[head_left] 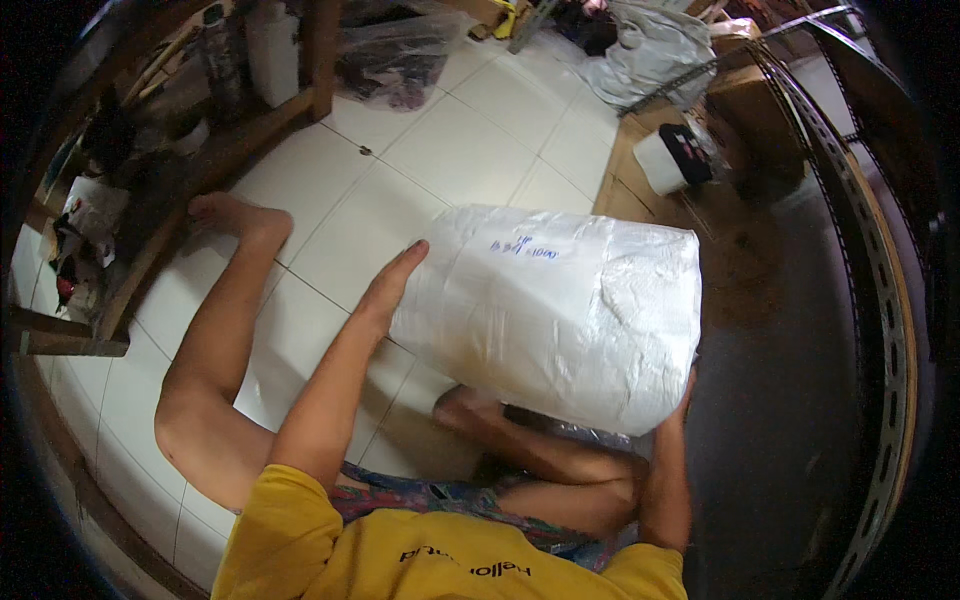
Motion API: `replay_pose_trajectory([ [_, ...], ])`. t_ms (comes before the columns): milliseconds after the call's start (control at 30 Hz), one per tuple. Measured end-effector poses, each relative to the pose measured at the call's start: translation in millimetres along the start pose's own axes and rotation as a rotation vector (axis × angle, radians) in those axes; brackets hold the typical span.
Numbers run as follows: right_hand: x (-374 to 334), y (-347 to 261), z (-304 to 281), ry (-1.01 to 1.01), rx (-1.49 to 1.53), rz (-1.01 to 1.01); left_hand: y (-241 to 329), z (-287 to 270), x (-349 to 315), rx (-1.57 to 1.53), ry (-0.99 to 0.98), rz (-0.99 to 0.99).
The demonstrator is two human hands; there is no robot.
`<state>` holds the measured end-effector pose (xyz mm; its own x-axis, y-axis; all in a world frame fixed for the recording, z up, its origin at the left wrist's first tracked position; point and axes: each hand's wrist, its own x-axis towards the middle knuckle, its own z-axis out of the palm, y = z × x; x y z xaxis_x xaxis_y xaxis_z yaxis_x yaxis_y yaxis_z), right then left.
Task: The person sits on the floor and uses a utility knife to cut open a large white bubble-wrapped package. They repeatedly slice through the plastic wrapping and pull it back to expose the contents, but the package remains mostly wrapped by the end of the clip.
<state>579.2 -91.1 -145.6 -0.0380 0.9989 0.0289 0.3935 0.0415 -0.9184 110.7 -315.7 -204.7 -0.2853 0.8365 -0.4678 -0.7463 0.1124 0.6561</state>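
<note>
Person seated low, yellow shirt [460, 555], 2 hands on 1 load. White package [540, 310], bulky and roughly cylindrical, wrapped in shiny, creased plastic, blue handwriting on its upper face. It is held out in front of the body, above the folded right leg [570, 450].

Left hand [397, 285]: palm laid along the package's left end, fingers pointing up, grasping from that side. Right hand [689, 392]: at the lower right end, grasping from the opposite side (its fingers mostly hidden behind the wrapping).

Left leg [205, 370] bent outward, bare foot near a wooden frame [215, 150]. White floor tiles [480, 130] beneath. Farther off, a clear plastic bag [395, 65]. At right, slotted metal shelving [885, 290]; near it, a white-and-black item [665, 165] on brown cardboard [622, 180].
</note>
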Motion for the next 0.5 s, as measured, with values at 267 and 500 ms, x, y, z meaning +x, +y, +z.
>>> replay_pose_trajectory([
  [267,-4,52,-3,-0.020,-0.133,0.261,25,39,-10,0.402,-0.100,0.367],
  [500,27,115,72,-0.181,-0.323,0.299,51,45,-1,0.727,0.116,0.485],
])
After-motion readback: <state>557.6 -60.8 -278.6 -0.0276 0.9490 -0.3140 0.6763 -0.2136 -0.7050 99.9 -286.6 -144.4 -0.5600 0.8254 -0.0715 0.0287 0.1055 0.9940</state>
